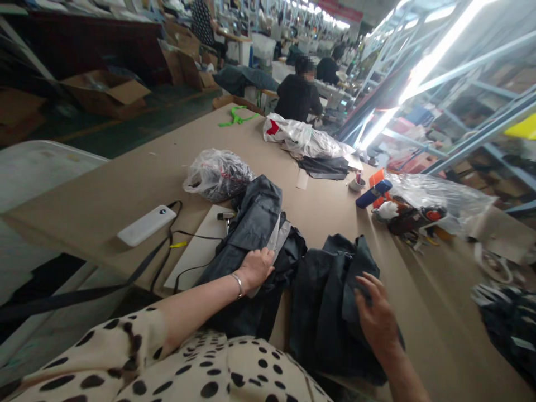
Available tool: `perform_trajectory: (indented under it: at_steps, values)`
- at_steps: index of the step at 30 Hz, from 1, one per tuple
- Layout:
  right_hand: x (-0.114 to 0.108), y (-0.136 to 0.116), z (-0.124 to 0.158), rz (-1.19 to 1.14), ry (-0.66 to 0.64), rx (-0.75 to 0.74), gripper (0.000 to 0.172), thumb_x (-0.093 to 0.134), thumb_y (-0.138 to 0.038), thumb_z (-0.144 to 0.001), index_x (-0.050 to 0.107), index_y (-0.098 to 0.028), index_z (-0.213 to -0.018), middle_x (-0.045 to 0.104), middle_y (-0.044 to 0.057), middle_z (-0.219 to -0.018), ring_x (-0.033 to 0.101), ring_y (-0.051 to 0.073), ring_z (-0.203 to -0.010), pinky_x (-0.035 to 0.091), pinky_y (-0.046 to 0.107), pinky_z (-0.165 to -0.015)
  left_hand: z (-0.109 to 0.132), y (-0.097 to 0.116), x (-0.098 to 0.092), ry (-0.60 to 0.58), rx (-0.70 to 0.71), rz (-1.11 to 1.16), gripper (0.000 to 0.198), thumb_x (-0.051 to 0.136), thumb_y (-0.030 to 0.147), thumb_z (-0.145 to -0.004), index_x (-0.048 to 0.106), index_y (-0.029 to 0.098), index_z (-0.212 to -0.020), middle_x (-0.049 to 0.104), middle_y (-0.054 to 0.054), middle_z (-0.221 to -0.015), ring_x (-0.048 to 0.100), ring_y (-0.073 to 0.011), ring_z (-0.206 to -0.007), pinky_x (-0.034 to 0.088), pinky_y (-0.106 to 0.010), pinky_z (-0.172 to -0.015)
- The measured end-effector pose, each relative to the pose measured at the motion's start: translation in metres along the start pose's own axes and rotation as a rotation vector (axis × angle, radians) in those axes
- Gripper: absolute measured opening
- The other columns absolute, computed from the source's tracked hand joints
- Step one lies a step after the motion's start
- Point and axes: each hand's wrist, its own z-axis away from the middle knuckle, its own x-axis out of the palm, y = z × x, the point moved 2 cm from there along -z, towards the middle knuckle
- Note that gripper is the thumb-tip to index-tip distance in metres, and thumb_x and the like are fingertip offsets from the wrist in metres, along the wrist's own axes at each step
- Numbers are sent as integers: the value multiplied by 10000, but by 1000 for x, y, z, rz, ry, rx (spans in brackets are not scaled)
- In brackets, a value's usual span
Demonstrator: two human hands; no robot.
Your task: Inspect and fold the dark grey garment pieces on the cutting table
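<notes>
On the table's near side lie two heaps of dark grey cloth. My left hand (256, 270), with a bracelet at its wrist, is closed on the left dark garment (256, 209), where a pale grey strip (277, 237) of its inner side shows. The right heap of dark cloth (320, 301) is folded and hangs over the near edge. My right hand (377, 312) has its bent fingers and thumb on a fold at that heap's right side; its fingertips are partly hidden by cloth. A small metal tool with a black end (226, 216) lies by the left garment.
A white oblong device (146, 225) with a black cord lies left on the brown table (125, 178). Plastic bags (218, 174) sit farther back. At right are a blue object (373, 194), a dark bottle (414, 219) and clear plastic. A seated person (298, 92) is beyond the table.
</notes>
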Motion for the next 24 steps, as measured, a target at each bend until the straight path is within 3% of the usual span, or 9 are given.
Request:
perform_trajectory:
  at_steps: [4,7,9,12,15,17,20,22,24]
  values:
    - [58,-91,-11,-114,-284,-274,227,454,-223,-864,608,-229,-1030,564,100,-1186,489,225,-1147,451,455,-983,-18,-16,-16,173,43,-68,462,226,45,-882,533,95,-1224,410,-193,-1340,248,-423,-1277,210,-616,-971]
    - [84,-130,-18,-150,-415,-365,220,465,-188,-855,633,-236,-988,592,80,-1140,499,229,-1101,456,448,-956,-31,-35,-24,175,12,-6,360,289,44,-857,647,39,-895,587,-217,-987,480,-382,-1051,314,-555,-885]
    - [92,-138,-28,-166,-431,-366,240,455,-178,-853,628,-232,-1011,599,77,-1128,502,226,-1088,454,438,-952,-35,-46,-37,199,-1,87,306,341,51,-841,645,72,-822,606,-157,-844,556,-288,-879,380,-448,-829]
    - [99,-131,-54,-182,-362,-308,360,463,-164,-825,559,-228,-1165,561,89,-1197,473,235,-1137,431,447,-992,-31,-50,-78,299,4,253,297,345,66,-855,623,115,-946,623,-78,-917,572,-170,-852,412,-284,-804]
    - [105,-123,-89,-156,-212,-229,620,555,-204,-754,383,-218,-1349,426,113,-1359,358,283,-1271,363,509,-1058,-15,-42,-129,405,66,564,250,391,231,-909,608,107,-918,609,-34,-836,551,-133,-779,412,-215,-713]
    - [107,-126,-112,-122,-117,-222,751,612,-252,-708,304,-198,-1391,338,132,-1428,263,315,-1336,310,540,-1084,-3,-34,-157,383,167,768,277,442,318,-895,617,106,-856,577,-13,-740,518,-131,-702,395,-213,-634]
    - [106,-140,-136,-166,-127,-274,455,535,-335,-785,494,-177,-1210,526,125,-1235,449,276,-1169,401,467,-978,11,-29,-183,346,287,806,250,466,304,-890,631,123,-841,573,6,-717,508,-120,-672,383,-210,-612]
    - [104,-148,-143,-234,-191,-270,280,436,-358,-843,556,-184,-1026,610,78,-977,543,205,-894,454,370,-802,18,-33,-194,502,261,665,203,483,265,-893,634,133,-868,600,-2,-767,536,-130,-716,397,-229,-668]
    - [100,-153,-144,-279,-194,-233,253,440,-342,-826,523,-189,-1010,596,37,-852,520,166,-738,427,311,-680,26,-37,-199,681,214,491,157,504,224,-887,629,132,-873,617,-21,-808,555,-147,-752,408,-257,-715]
